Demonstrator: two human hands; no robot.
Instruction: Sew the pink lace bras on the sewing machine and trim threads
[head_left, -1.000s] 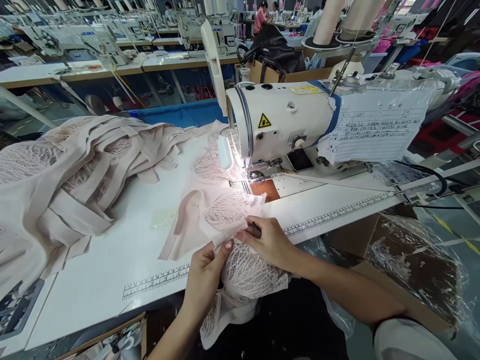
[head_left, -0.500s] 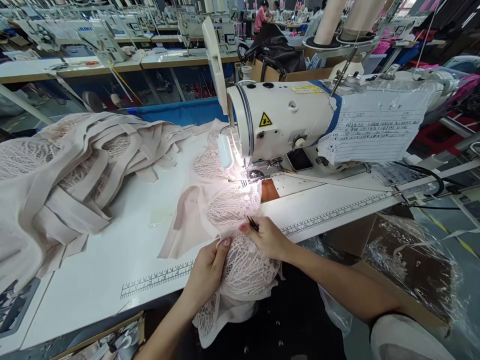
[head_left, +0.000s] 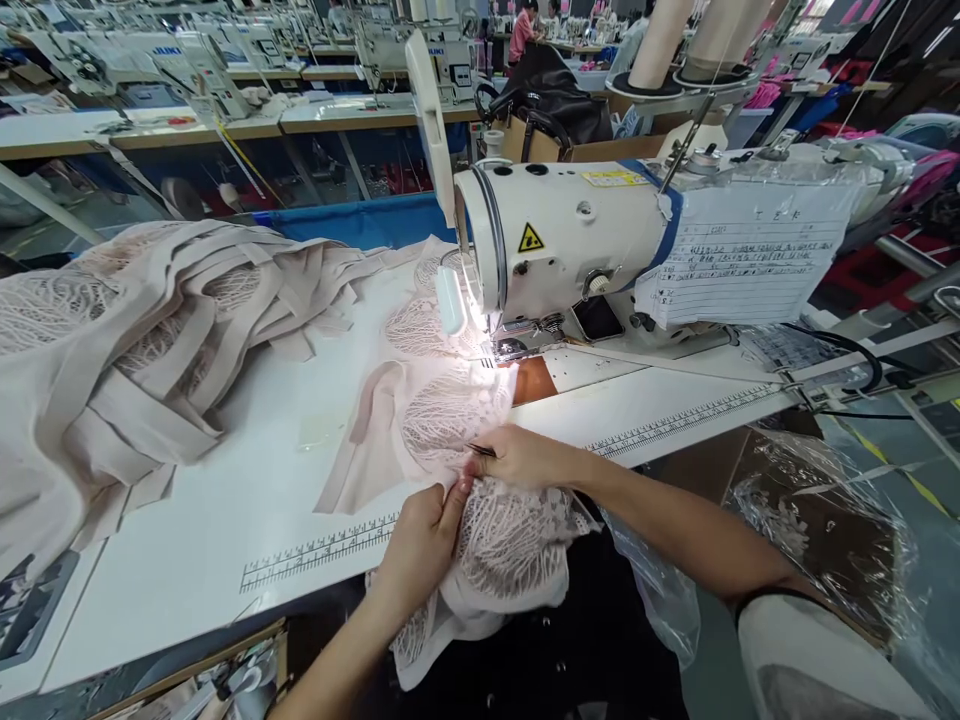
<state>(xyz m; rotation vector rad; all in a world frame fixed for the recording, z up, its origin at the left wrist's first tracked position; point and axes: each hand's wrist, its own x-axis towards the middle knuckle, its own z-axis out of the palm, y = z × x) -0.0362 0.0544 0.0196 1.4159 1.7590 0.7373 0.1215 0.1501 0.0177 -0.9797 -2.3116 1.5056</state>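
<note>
A pale pink lace bra (head_left: 450, 410) runs from under the needle area of the white sewing machine (head_left: 562, 235) down over the table edge into my lap. My left hand (head_left: 424, 540) pinches its fabric between thumb and fingers. Close beside it, my right hand (head_left: 517, 455) grips the same fabric, with thin dark tweezers (head_left: 482, 451) tucked between its fingers. Both hands almost touch at the front edge of the table. The lower lace cup (head_left: 514, 540) hangs below them. A lamp lights the cloth at the needle.
A large heap of matching lace pieces (head_left: 150, 350) lies on the left of the white table (head_left: 262, 480). Ruler strips (head_left: 322, 552) line its front edge. A phone (head_left: 598, 318) rests behind the machine bed. A handwritten sheet (head_left: 750, 245) covers the machine's right side. Cartons and plastic stand lower right.
My right hand has moved left, closer to my left hand, and the tweezers have turned flatter. The bra has shifted slightly left at the needle, and its lower cup has swung right.
</note>
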